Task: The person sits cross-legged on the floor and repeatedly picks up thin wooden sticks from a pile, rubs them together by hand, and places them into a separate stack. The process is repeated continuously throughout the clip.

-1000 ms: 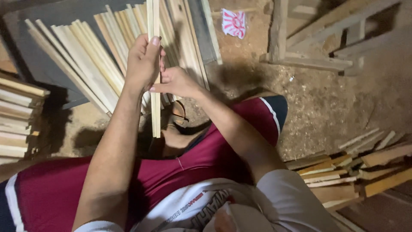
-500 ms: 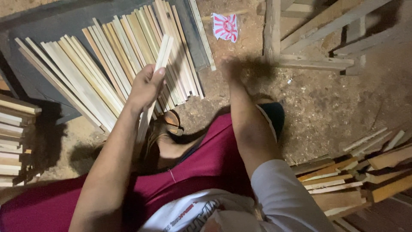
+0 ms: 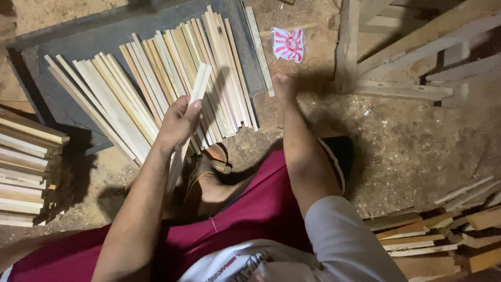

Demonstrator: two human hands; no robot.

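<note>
The right hand [image 3: 284, 83] had let go and swung away, blurred, grip unreadable, leaving the wooden slat [image 3: 188, 125] gripped only in the left hand [image 3: 177, 122] above the fanned slats [image 3: 141, 89].

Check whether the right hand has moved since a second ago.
Yes. The right hand left the wooden slat in the left hand and swung right, toward the red-and-white wrapper.

— What is the person wearing?
— A light grey short-sleeved shirt [image 3: 344, 235] with dark print on the chest, and maroon shorts [image 3: 250, 219] with a thin white side stripe.
— And on the feet?
— A brown strapped sandal [image 3: 209, 169]; both forearms are bare.
</note>
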